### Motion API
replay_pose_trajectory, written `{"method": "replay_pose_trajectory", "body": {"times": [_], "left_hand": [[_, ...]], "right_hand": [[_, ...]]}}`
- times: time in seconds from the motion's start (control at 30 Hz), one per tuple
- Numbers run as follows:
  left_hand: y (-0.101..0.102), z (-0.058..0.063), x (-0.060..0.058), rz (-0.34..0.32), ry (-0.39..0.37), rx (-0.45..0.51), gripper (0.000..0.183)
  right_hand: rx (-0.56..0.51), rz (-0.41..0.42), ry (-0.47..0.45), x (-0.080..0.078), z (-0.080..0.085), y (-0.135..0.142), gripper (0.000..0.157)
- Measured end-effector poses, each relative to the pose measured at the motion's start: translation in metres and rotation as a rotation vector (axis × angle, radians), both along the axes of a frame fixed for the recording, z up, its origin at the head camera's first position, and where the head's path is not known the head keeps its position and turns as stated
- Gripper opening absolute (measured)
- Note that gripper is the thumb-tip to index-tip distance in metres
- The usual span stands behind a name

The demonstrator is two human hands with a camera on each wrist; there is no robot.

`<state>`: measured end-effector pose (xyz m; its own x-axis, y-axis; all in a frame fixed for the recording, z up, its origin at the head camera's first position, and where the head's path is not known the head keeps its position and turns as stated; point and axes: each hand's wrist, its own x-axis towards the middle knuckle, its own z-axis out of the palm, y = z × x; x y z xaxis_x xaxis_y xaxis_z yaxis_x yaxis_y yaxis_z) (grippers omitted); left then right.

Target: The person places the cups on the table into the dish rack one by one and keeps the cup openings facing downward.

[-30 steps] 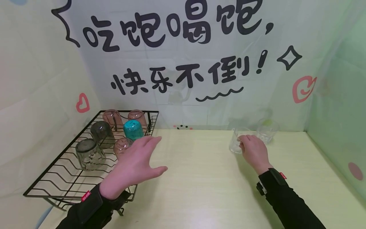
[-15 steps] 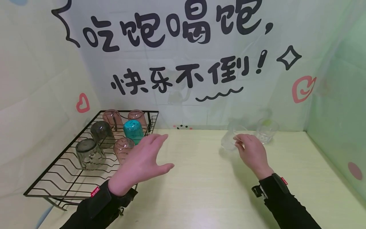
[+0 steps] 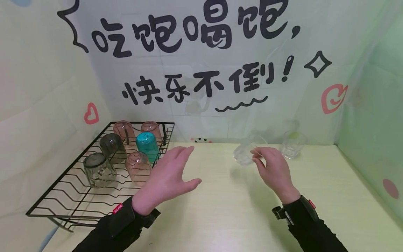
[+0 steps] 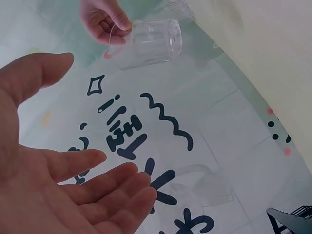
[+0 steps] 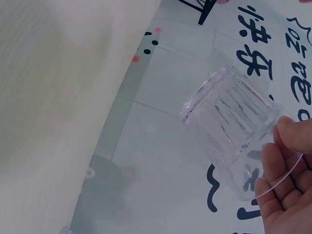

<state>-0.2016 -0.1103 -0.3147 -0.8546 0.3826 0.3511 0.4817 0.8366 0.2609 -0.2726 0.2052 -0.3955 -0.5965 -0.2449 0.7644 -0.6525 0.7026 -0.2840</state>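
Thumb and fingers of my right hand (image 3: 275, 171) pinch a clear drinking glass (image 3: 243, 154) at its rim. The glass is tipped, its thick base pointing left and its mouth toward the hand; the right wrist view shows ribbed sides on the glass (image 5: 234, 114). My left hand (image 3: 167, 175) hovers beside the rack's right edge with thumb and fingers spread apart and nothing in it. From the left wrist view, the glass (image 4: 148, 44) appears beyond the left hand's open palm, apart from it.
At left stands a black wire rack (image 3: 63, 190) bearing several upside-down glasses, among them a blue glass (image 3: 147, 143), a pink glass (image 3: 138, 168) and a green-grey glass (image 3: 99, 169). Another clear glass (image 3: 292, 145) stands near the back wall, behind the right hand.
My right hand has lifted the clear glass, moved it left and tipped it so its base points left. My left hand has shifted right, away from the rack's glasses.
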Motion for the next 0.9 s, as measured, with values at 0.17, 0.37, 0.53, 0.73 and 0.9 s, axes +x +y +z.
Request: {"method": "replay_pose_trajectory", "body": {"times": [0.17,0.37,0.53,0.73,0.9], "left_hand": [[0.004,-0.002,-0.001,-0.017,0.029,0.022,0.089],[0.009,0.0,0.0,-0.039,0.009,0.064,0.09],[0.014,0.002,0.0,-0.048,0.011,0.092,0.09],[0.02,0.002,-0.001,-0.058,-0.001,0.137,0.089],[0.025,0.0,-0.001,-0.084,0.022,0.184,0.09]], "right_hand": [[-0.058,0.026,0.037,0.006,0.006,-0.006,0.032],[-0.11,0.07,0.068,0.012,0.015,-0.011,0.033],[-0.162,0.103,0.083,0.017,0.022,-0.016,0.032],[-0.253,0.156,0.104,0.025,0.03,-0.023,0.032],[-0.31,0.189,0.121,0.03,0.034,-0.026,0.033]]}}
